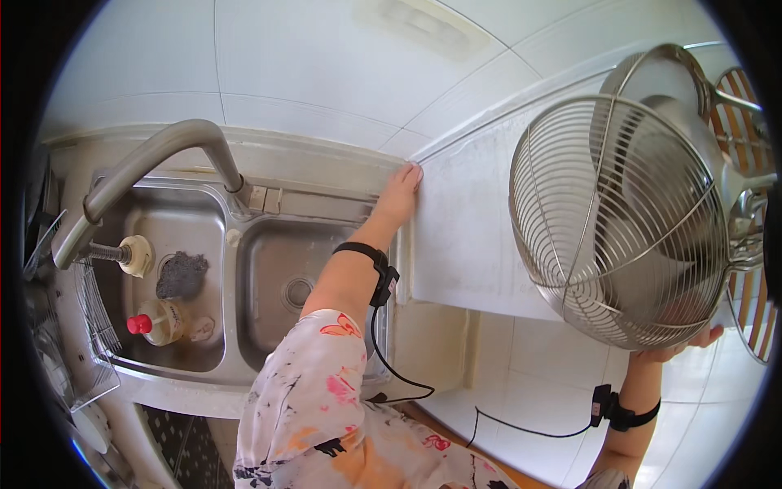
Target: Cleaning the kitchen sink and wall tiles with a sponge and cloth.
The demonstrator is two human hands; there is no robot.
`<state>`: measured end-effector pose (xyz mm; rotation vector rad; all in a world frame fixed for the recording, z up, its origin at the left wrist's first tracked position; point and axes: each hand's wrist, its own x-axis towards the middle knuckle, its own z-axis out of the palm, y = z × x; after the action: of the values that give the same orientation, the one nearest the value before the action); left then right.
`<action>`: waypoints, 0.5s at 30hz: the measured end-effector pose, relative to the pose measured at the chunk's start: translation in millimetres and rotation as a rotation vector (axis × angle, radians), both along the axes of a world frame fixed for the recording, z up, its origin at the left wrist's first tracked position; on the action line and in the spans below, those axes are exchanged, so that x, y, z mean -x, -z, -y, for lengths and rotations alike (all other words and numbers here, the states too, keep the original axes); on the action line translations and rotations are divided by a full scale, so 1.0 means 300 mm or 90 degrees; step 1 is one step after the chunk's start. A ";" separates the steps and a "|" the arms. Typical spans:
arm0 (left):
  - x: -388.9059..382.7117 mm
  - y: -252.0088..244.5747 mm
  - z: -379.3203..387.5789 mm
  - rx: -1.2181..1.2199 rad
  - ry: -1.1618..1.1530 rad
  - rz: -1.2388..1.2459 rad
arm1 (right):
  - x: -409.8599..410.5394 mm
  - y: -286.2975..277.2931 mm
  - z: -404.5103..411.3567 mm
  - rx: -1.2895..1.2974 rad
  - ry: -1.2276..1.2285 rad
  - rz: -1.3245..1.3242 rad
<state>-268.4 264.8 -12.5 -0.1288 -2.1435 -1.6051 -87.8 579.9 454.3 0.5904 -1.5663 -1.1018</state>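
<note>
My left hand (398,194) reaches to the corner where the counter's raised back edge meets a pale side ledge (470,226). Its fingers are stretched out and touch the corner, with nothing visible in them. At the right, a large wire strainer (550,202) hangs close to the camera, and dark and shiny metal shows through its mesh. Just below it is my right hand (678,349), mostly hidden by the strainer. A few fingers show past its lower rim, but whether they grip anything cannot be seen.
Left of my arm is a steel double sink (231,318) with a bent faucet (159,143). Its left bowl contains a grey scouring pad (183,275) and a red-capped bottle (162,322). A wire rack (98,312) stands farther left. Black cables (403,380) trail from both wrist straps.
</note>
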 end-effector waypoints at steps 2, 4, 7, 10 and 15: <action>-0.030 0.019 -0.015 0.080 -0.023 -0.041 | 0.008 0.001 -0.036 0.005 0.021 -0.013; -0.062 -0.010 -0.033 0.093 0.070 0.065 | 0.020 0.002 -0.092 0.017 0.046 -0.032; -0.217 -0.011 0.003 0.192 0.129 0.028 | 0.058 -0.005 0.136 -0.072 0.020 -0.060; -0.419 -0.076 -0.045 0.198 0.157 0.050 | 0.044 -0.021 0.287 0.012 -0.201 0.142; -0.708 -0.102 -0.087 0.152 0.185 0.044 | 0.053 -0.028 0.389 0.059 -0.302 0.175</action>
<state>-55.9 290.8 18.1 -0.4863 -2.4560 -1.5139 -103.7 463.2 462.8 1.0210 -1.5850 -0.6060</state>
